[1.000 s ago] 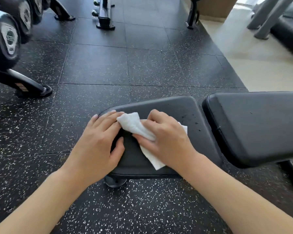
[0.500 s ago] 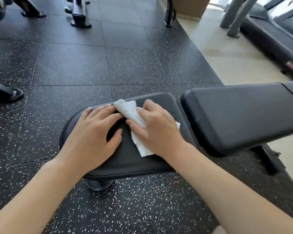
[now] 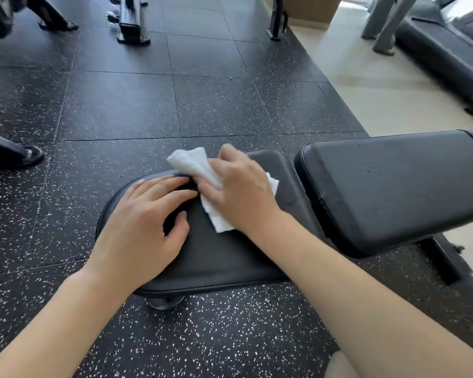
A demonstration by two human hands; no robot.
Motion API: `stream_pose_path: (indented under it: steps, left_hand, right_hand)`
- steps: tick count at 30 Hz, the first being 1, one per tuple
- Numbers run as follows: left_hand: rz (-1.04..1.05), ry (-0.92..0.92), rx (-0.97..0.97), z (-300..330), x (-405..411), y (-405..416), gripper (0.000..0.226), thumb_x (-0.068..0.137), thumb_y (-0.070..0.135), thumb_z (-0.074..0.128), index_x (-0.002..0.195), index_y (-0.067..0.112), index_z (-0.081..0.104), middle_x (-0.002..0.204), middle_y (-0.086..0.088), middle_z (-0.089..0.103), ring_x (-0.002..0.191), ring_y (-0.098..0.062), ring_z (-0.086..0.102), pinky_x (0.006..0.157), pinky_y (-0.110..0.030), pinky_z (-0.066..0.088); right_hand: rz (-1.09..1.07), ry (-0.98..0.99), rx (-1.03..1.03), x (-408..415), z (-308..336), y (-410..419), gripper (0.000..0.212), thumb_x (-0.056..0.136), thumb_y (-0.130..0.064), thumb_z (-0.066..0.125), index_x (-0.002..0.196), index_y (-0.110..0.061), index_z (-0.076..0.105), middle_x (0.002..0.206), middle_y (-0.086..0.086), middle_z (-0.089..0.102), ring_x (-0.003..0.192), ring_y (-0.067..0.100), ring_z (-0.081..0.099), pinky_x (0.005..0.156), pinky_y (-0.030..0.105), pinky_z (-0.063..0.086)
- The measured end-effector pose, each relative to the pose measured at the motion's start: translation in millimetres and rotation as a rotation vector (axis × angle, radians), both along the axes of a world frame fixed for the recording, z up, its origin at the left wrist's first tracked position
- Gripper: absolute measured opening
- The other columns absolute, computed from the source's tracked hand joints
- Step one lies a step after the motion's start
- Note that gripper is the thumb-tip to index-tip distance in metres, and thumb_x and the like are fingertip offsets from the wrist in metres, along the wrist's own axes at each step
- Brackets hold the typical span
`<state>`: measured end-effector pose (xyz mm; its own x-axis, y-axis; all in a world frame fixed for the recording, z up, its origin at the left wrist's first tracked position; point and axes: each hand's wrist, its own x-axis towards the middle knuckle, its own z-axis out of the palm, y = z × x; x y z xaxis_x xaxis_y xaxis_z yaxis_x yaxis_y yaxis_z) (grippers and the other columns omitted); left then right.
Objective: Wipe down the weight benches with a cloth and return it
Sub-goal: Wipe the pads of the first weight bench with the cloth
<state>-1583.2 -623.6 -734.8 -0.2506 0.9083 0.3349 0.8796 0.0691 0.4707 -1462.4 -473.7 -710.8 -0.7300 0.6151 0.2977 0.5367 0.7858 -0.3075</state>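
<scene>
A black weight bench stands on the speckled rubber floor, with its seat pad (image 3: 230,255) in front of me and its long back pad (image 3: 393,181) to the right. My left hand (image 3: 142,225) rests flat on the left part of the seat pad, fingers spread. My right hand (image 3: 241,192) grips a white cloth (image 3: 191,162) and presses it on the far side of the seat pad. A bunched end of the cloth sticks out past the thumb over the pad's far edge. A flat corner shows beneath the wrist.
A rack foot (image 3: 14,154) sits on the floor at the left. Another machine's base (image 3: 131,23) lies at the top. A treadmill (image 3: 448,58) stands on the pale floor (image 3: 380,99) at the upper right. The bench's frame leg (image 3: 443,263) runs under the back pad.
My right hand has slid the cloth toward the far edge of the seat pad. My left hand stays on the pad. The view has swung, so the dumbbell rack dropped out at the left.
</scene>
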Motion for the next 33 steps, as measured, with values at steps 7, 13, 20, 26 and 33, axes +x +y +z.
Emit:
stream_pose_path:
  steps: [7, 13, 20, 26, 33]
  left_hand:
    - [0.008, -0.003, 0.01, -2, -1, 0, 0.038, 0.091, 0.02, 0.058, 0.125, 0.015, 0.074, 0.142, 0.002, 0.064, 0.134, -0.023, 0.056, 0.118, -0.049, 0.038]
    - [0.0, -0.021, 0.005, -1, -1, -2, 0.038, 0.09, 0.019, 0.06, 0.125, 0.014, 0.074, 0.142, 0.0, 0.065, 0.135, -0.023, 0.056, 0.12, -0.044, 0.036]
    - [-0.043, 0.021, -0.012, 1, 1, 0, 0.037, 0.088, 0.018, 0.062, 0.121, 0.013, 0.076, 0.135, -0.003, 0.068, 0.128, -0.03, 0.059, 0.114, -0.055, 0.04]
    - [-0.12, 0.001, -0.049, 0, 1, 7, 0.037, 0.089, 0.025, 0.057, 0.122, 0.021, 0.075, 0.14, 0.004, 0.064, 0.134, -0.027, 0.054, 0.117, -0.057, 0.035]
    - [-0.055, -0.04, -0.101, -1, -5, 12, 0.047, 0.09, 0.038, 0.053, 0.13, 0.021, 0.069, 0.147, 0.001, 0.059, 0.141, -0.032, 0.046, 0.119, -0.062, 0.03]
  right_hand:
    - [-0.313, 0.0, -0.042, 47, 2, 82, 0.037, 0.099, -0.046, 0.06, 0.086, -0.012, 0.071, 0.093, 0.005, 0.053, 0.091, 0.034, 0.061, 0.074, 0.04, 0.045]
    - [-0.237, 0.015, 0.006, 31, 1, 38, 0.034, 0.096, -0.041, 0.065, 0.086, -0.009, 0.07, 0.094, 0.005, 0.054, 0.088, 0.032, 0.059, 0.072, 0.041, 0.043]
    - [-0.013, 0.021, -0.019, 58, 2, -12, 0.027, 0.094, -0.039, 0.069, 0.086, -0.014, 0.071, 0.084, 0.0, 0.048, 0.075, 0.022, 0.052, 0.068, 0.043, 0.047]
    - [-0.434, 0.113, -0.089, 115, 3, 16, 0.03, 0.094, -0.029, 0.072, 0.075, -0.007, 0.067, 0.084, 0.004, 0.048, 0.073, 0.026, 0.052, 0.072, 0.049, 0.048]
    - [-0.015, 0.07, 0.021, 80, -7, -85, 0.031, 0.094, -0.039, 0.068, 0.084, -0.009, 0.067, 0.082, 0.001, 0.05, 0.07, 0.021, 0.046, 0.064, 0.04, 0.044]
